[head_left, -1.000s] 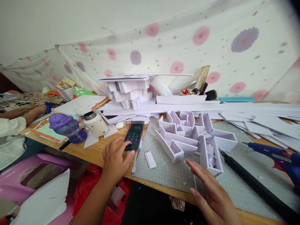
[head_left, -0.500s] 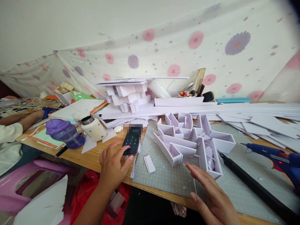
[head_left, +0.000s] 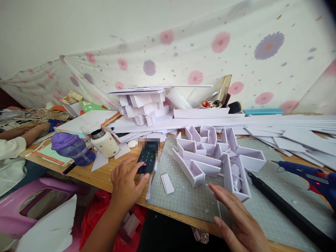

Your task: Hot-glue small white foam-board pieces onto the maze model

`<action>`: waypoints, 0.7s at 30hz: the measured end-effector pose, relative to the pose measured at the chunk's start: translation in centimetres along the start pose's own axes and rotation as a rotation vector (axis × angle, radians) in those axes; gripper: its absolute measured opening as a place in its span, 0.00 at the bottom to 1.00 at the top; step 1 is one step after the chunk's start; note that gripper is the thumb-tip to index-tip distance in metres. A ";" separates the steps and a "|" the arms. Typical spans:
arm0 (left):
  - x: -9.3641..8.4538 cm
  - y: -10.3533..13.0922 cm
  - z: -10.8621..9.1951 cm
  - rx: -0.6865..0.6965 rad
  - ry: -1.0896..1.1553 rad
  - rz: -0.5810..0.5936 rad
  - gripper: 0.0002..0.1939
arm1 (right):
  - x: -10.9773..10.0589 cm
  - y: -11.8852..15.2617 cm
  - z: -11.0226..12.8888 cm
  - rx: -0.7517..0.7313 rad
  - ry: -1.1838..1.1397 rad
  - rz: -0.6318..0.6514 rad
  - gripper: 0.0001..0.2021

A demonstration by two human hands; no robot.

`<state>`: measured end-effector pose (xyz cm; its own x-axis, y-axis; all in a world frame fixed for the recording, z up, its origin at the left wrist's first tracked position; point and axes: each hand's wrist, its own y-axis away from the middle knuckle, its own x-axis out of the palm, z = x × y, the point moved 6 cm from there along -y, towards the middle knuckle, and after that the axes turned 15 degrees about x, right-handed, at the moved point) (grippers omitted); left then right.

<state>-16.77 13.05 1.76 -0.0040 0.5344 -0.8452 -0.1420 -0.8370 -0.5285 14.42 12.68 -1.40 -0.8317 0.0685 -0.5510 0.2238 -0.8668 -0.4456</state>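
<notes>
A dark phone with lit call icons lies on the wooden table. My left hand is open beside its lower left corner, the index fingertip at the screen near the red button. My right hand is open and holds nothing, low over the front of the grey cutting mat. Just beyond it stands a white foam-board structure of joined upright walls. Between the phone and that structure lie small white strips. A white cable end hangs below the phone.
On the right are a blue glue gun and a long black tool. A purple cup and a cream bottle stand left. Behind is a stacked white model. At far left, a person's arms rest on the table.
The view has shifted very slightly. My left index finger has drawn back a little from the phone's red button; my right hand looks nearly unchanged.
</notes>
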 end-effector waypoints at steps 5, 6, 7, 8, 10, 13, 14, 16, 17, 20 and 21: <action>0.1 0.0 0.2 -0.010 0.012 -0.001 0.17 | 0.1 0.1 -0.4 0.014 -0.005 0.014 0.28; 0.2 0.0 0.3 -0.011 0.017 0.000 0.17 | 0.2 0.1 -0.5 0.021 -0.009 0.018 0.28; 0.1 -0.1 0.4 -0.012 0.024 -0.001 0.17 | 0.2 0.2 -0.6 0.023 -0.018 0.017 0.28; 0.0 -0.1 0.5 -0.013 0.032 -0.006 0.17 | 0.2 0.2 -0.7 0.026 -0.028 0.019 0.28; -0.9 -0.1 0.1 -0.003 0.061 -0.057 0.16 | 0.4 0.3 -0.7 0.042 -0.047 0.030 0.28; -3.5 0.4 -2.6 0.046 0.192 -0.250 0.13 | 0.9 0.1 -0.6 0.138 -0.076 0.074 0.30; -4.3 0.7 -3.9 0.050 0.289 -0.312 0.14 | 1.1 0.0 -0.6 0.189 -0.095 0.096 0.30; -4.7 1.4 -7.3 0.079 0.570 -0.333 0.16 | 1.6 -0.4 -0.7 0.285 -0.161 0.128 0.31; -4.1 1.6 -9.0 0.070 0.718 -0.239 0.17 | 1.9 -0.5 -0.7 0.327 -0.201 0.140 0.31; -1.1 2.4 -13.3 -0.048 1.068 0.024 0.22 | 2.4 -1.2 -1.1 0.420 -0.319 0.153 0.31; -0.1 2.5 -14.1 -0.105 1.140 0.070 0.24 | 2.6 -1.4 -1.2 0.446 -0.350 0.161 0.31</action>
<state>-3.21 9.20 -0.58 0.8980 0.1134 -0.4251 -0.0936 -0.8949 -0.4364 12.55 14.64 -3.09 -0.9403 -0.1826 -0.2874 0.1888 -0.9820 0.0060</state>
